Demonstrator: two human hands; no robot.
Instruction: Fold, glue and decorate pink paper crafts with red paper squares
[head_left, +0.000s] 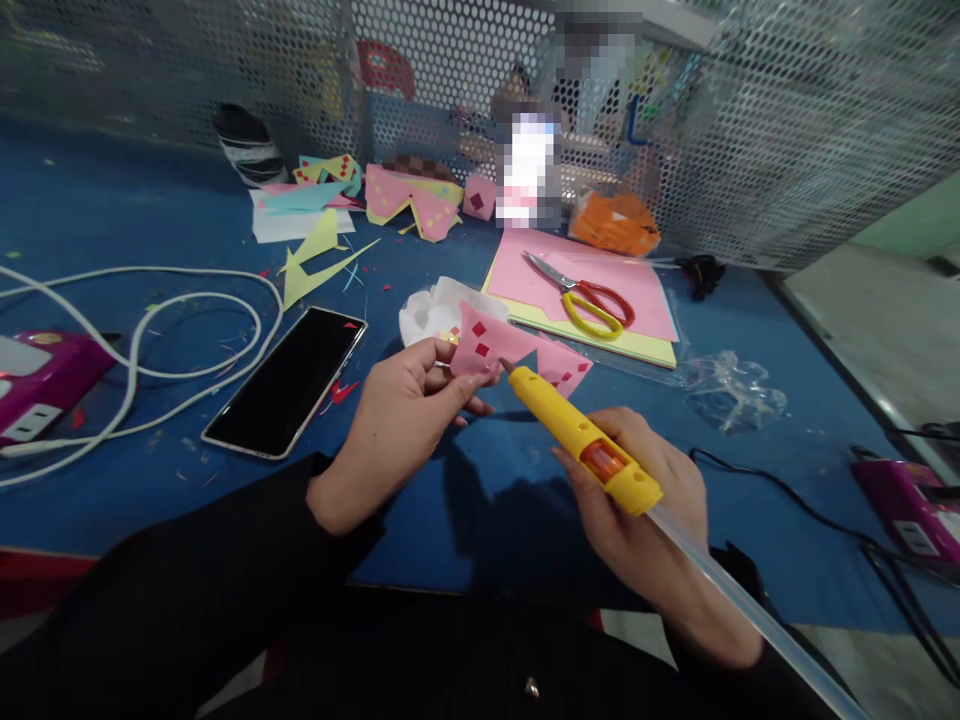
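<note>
My left hand pinches the left end of a pink paper mask dotted with small red diamonds. Wrapped in my right hand is a yellow hot glue gun, a long clear glue stick running out of its back end. The gun's nozzle points at the mask and appears to touch or nearly touch it, close to my left fingertips. Behind the mask lies crumpled white paper or tissue. Part of the mask's lower edge is hidden by the glue gun.
Scissors rest on pink and yellow paper sheets. Finished-looking paper masks stand at the back beside a blurred bright screen. A phone and white cable lie left; purple power strips sit at both sides.
</note>
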